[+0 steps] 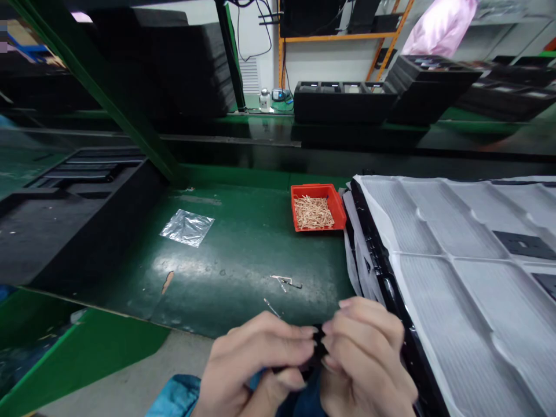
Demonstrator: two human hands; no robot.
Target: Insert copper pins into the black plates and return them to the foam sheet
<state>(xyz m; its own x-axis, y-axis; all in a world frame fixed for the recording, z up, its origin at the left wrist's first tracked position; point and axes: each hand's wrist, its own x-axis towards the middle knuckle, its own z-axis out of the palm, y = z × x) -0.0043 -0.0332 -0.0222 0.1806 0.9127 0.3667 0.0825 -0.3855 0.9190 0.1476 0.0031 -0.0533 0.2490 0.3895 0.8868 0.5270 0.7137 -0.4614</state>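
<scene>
Close to the bench's front edge, my left hand (264, 359) and my right hand (362, 353) meet with fingers pinched on a small black part (320, 343). Fingers cover most of this part, so its kind is not clear. Just beyond the hands, a few thin small pieces (286, 282) lie on the green bench top (243, 255). Farther off stands a red bin (340, 215) holding many small tan strips (313, 212).
A clear plastic bag (187, 227) lies on the bench at left, beside a black foam tray (99, 231). On the right are stacked trays lined with white sheets (434, 284), with flat black parts (523, 244) on top. Black boxes (343, 107) stand behind; a person's pink sleeve (438, 29) shows beyond.
</scene>
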